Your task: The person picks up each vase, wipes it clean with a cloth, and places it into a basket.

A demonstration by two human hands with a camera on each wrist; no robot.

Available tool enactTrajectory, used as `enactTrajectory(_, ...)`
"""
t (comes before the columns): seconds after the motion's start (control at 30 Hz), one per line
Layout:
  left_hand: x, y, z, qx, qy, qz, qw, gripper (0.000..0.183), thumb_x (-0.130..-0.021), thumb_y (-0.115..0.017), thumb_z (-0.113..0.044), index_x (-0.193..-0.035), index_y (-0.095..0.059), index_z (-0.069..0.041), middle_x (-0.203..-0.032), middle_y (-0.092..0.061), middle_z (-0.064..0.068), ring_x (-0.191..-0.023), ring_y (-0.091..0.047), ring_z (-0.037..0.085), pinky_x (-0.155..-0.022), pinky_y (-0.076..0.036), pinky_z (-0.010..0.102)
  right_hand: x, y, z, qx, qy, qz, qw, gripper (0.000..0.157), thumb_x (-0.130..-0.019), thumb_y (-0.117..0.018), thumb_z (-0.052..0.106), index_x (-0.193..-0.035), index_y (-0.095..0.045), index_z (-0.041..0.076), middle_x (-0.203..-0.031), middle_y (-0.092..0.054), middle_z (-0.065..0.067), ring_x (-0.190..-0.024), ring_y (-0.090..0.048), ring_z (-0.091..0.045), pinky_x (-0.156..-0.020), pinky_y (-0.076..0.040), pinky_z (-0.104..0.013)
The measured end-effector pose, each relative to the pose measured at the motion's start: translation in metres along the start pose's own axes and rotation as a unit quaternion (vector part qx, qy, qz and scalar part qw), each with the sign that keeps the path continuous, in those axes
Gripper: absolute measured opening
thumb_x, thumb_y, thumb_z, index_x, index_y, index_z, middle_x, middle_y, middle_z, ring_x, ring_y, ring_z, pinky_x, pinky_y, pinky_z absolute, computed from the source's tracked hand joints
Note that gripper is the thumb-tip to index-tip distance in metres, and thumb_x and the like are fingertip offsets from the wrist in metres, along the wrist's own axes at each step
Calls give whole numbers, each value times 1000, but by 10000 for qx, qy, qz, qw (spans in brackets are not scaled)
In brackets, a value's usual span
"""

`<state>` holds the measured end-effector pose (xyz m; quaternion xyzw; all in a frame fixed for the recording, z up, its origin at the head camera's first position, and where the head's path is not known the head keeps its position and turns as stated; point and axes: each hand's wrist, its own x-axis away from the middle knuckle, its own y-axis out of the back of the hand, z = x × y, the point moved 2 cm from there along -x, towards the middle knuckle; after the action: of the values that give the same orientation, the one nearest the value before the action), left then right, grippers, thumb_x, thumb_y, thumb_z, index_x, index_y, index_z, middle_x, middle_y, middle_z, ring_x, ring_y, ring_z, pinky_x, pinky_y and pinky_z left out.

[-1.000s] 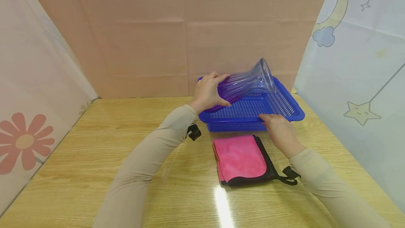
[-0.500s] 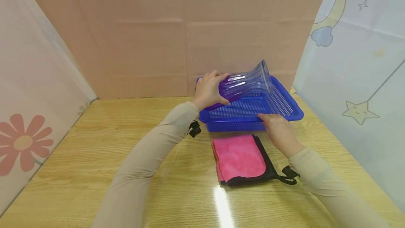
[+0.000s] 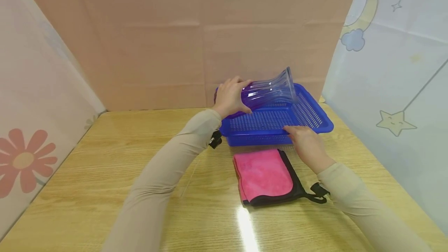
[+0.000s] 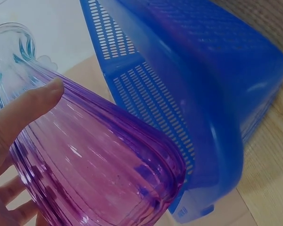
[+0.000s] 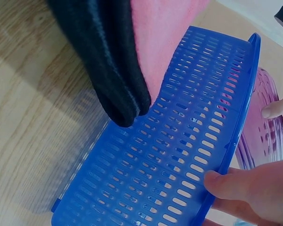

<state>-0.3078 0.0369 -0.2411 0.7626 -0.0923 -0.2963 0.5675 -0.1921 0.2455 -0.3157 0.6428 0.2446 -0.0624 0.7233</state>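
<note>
Over the back left of a blue plastic basket (image 3: 259, 140), my left hand (image 3: 231, 97) grips a glass vase (image 3: 269, 91) lying on its side in the air. Purple at the base, the vase fades to clear at its flared mouth, which points right. In the left wrist view, the thumb lies along one side of the vase (image 4: 94, 160) and the fingers wrap the other, with its base close to the basket's rim (image 4: 212, 108). My right hand (image 3: 308, 146) pinches the basket's front rim, thumb outside, as the right wrist view shows; its other fingers are partly hidden behind the rim.
A folded pink cloth (image 3: 266, 176) with black edging and a loop lies on the wooden table (image 3: 105, 166) in front of the basket. A beige backdrop (image 3: 150, 42) stands right behind the basket, and a printed white sheet (image 3: 395, 81) rises on the right.
The vase has turned slightly in my left hand's grip, so its mouth shows narrower from above. My right hand keeps its hold on the rim. The head view has shifted a little.
</note>
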Motion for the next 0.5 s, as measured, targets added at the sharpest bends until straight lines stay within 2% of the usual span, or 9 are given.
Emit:
enactTrajectory(0.23,-6,-3,1,-151,-34,2,9999,96,-57,-85,-49,-140,-43,-26,-130,-52,-1,-119,-48,24,-91,-43,38,-1,-2,0,41,15,-59,10000,28,-85,-61,-1,-113,-64,2,-108,-68,-19,-97,-64,-41,-79,-54,-53)
enactTrajectory(0.5,-14,-8,-4,-367,-106,117,9992,94,-58,-85,-49,-140,-43,-27,-130,-51,-1,-119,-47,23,-93,-42,37,2,-2,-2,-7,-3,-55,10000,28,-85,-60,-3,-112,-64,0,-108,-68,-20,-97,-64,-41,-83,-53,-52)
